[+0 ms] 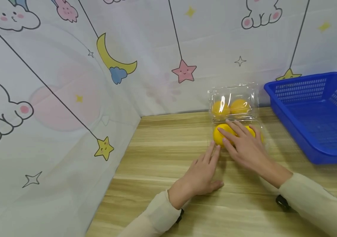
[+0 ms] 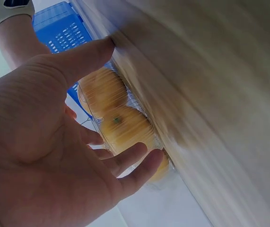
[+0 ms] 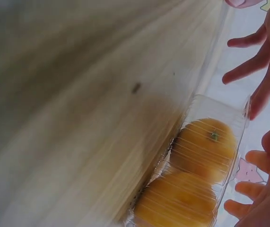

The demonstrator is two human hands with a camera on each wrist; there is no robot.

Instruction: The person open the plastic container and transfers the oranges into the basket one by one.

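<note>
A clear plastic clamshell box (image 1: 233, 89) stands at the back of the table with its lid raised. Two oranges sit side by side in its base, the left one (image 1: 217, 137) and the right one (image 1: 250, 131); a green stem end shows on an orange (image 3: 201, 151) in the right wrist view. My right hand (image 1: 247, 148) lies over them, fingers spread and nearly straight, partly hiding both. Two more orange shapes (image 1: 240, 107) show in the raised lid. My left hand (image 1: 201, 174) is extended, fingertips right at the box's front left corner, thumb out to the side.
A blue plastic basket (image 1: 298, 131) with perforated sides stands right of the box. The wood-grain table (image 1: 156, 158) meets a white cloth (image 1: 156, 49) printed with stars, a moon and animals at the back and left.
</note>
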